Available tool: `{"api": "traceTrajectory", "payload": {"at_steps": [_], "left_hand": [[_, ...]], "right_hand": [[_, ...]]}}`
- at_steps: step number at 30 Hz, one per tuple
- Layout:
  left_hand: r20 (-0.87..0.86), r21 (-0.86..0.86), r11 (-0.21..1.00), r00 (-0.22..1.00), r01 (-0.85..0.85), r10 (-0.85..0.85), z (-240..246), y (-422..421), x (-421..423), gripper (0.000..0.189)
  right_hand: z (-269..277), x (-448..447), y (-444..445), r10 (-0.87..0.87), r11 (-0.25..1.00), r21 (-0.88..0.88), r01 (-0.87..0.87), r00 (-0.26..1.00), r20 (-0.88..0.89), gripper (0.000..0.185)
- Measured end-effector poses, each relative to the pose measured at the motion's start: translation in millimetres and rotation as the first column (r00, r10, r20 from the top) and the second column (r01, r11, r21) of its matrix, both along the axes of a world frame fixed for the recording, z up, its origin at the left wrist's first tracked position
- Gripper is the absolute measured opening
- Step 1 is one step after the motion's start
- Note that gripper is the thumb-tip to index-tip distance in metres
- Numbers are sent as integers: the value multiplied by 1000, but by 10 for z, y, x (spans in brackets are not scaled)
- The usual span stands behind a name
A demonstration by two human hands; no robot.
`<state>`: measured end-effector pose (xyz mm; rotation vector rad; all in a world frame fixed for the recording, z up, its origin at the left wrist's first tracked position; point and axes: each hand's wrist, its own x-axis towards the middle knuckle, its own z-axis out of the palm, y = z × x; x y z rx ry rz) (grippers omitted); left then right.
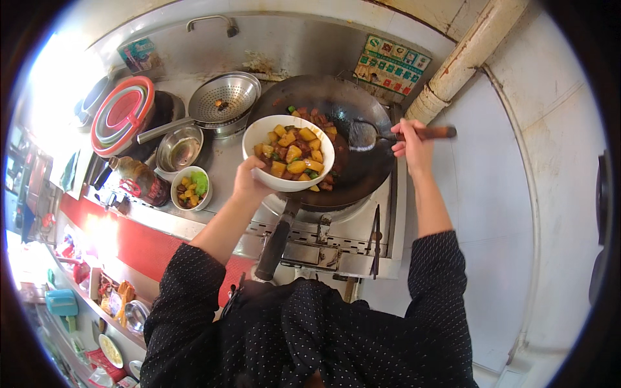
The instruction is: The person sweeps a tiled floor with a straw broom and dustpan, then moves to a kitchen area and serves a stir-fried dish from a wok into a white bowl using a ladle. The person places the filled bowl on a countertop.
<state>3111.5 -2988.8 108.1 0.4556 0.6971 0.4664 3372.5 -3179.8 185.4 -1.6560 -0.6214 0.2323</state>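
Observation:
My left hand (pixel 253 182) grips the side of a white bowl (pixel 288 183) and holds it over the near left part of a dark wok (pixel 366 174). Braised potato chunks, meat and green pepper pieces (pixel 293 153) fill the bowl. In the wok lie more meat and potato pieces (pixel 313 116) in brown sauce, partly hidden by the bowl. My right hand (pixel 411 140) holds the wooden handle of a wok spatula (pixel 363 135), its metal blade inside the wok. The wok's own long handle (pixel 275 247) points toward me.
Left of the wok stand a perforated steel strainer (pixel 223 99), a metal bowl (pixel 179 148), a small white bowl (pixel 200 206) with potatoes and lettuce, a large bottle (pixel 145 179) and stacked plastic baskets (pixel 122 116). Chopsticks (pixel 377 240) lie at the stove's right edge. A pipe (pixel 446 85) runs behind.

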Motion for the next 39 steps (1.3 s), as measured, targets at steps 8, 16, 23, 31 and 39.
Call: {"api": "traceTrajectory", "payload": {"at_steps": [8, 16, 23, 31, 39], "left_hand": [[173, 178, 982, 985, -62, 31, 441, 287, -701, 67], [-99, 301, 950, 988, -88, 122, 676, 310, -1017, 66], [-123, 174, 984, 991, -35, 57, 523, 147, -857, 67], [-201, 58, 998, 980, 26, -13, 568, -97, -206, 66], [-144, 56, 998, 989, -33, 41, 39, -10, 394, 65]], "right_hand": [[-997, -25, 225, -123, 977, 77, 201, 814, -568, 29], [-1736, -568, 1047, 55, 718, 395, 573, 518, -853, 22], [-1296, -307, 1050, 63, 707, 484, 516, 636, -769, 19], [-402, -357, 464, 101, 727, 606, 322, 823, -558, 20], [-32, -1106, -71, 196, 878, 384, -288, 945, 261, 15]]}}
